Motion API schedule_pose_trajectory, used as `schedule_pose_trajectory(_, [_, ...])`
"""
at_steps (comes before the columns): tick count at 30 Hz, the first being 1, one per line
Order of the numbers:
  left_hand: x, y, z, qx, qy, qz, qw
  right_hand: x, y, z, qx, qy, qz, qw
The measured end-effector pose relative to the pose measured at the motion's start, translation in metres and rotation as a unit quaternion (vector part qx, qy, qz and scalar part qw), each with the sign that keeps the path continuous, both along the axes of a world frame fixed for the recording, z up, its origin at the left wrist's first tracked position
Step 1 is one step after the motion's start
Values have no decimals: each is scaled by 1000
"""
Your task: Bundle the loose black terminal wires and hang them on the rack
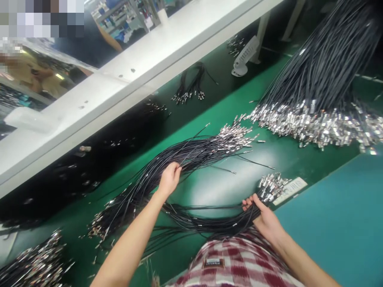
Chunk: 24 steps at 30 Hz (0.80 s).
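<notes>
A bundle of black cables point(209, 221) curves along the near side of the bench, its silver connector ends point(272, 186) gathered at the right. My right hand point(263, 213) is wrapped round this bundle just below those ends. Farther back lies a second, looser pile of black cables point(167, 159), with metal ends at both its right and lower left. Over the middle of that pile, my left hand point(170, 177) has its fingers pinched together on a black cable. How many strands it grips is hidden.
A large heap of black cables point(326, 71) hangs at the upper right, silver ends downward. More cables point(38, 261) lie at lower left and a small bunch point(191, 87) farther back. A white shelf point(143, 75) crosses above the green bench point(221, 187). A person point(86, 36) is beyond it.
</notes>
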State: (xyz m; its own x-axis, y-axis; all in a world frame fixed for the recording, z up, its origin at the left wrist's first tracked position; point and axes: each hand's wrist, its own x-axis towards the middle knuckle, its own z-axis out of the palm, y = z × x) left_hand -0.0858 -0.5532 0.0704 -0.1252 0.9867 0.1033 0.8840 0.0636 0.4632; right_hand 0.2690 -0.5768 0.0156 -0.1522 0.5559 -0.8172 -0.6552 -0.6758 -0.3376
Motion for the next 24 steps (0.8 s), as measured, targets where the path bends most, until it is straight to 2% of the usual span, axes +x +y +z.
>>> schedule_pose_trajectory(2, [2, -24, 14, -14, 18, -3, 1000, -1, 0, -1, 10, 6, 3, 1000])
schedule_pose_trajectory(4, [13, -46, 18, -64, 87, -48, 993, -2, 0, -1, 14, 7, -2, 1000])
schedule_pose_trajectory(7, [47, -64, 5, -180, 210, -176, 945, -3, 0, -1, 15, 9, -12, 1000])
schedule_pose_trajectory(10, [93, -57, -17, -268, 279, -247, 888, -2, 1, 1, 20, 9, -10, 1000])
schedule_pose_trajectory(13, [126, -32, -28, -275, 283, -267, 879, -3, -1, 5, 31, 12, -1, 999])
schedule_pose_trajectory(16, [132, -7, -21, -265, 178, -277, 906, -3, -5, 8, 52, 17, 0, 998])
schedule_pose_trajectory(19, [117, 1, -7, -259, -42, -253, 931, -3, -9, 8, 77, 6, -10, 997])
schedule_pose_trajectory(21, [106, -6, 1, -259, -160, -239, 922, -4, -10, 8, 86, 4, -15, 996])
schedule_pose_trajectory(24, [101, -27, 1, -294, -226, -241, 897, -5, -8, 11, 103, 19, -29, 994])
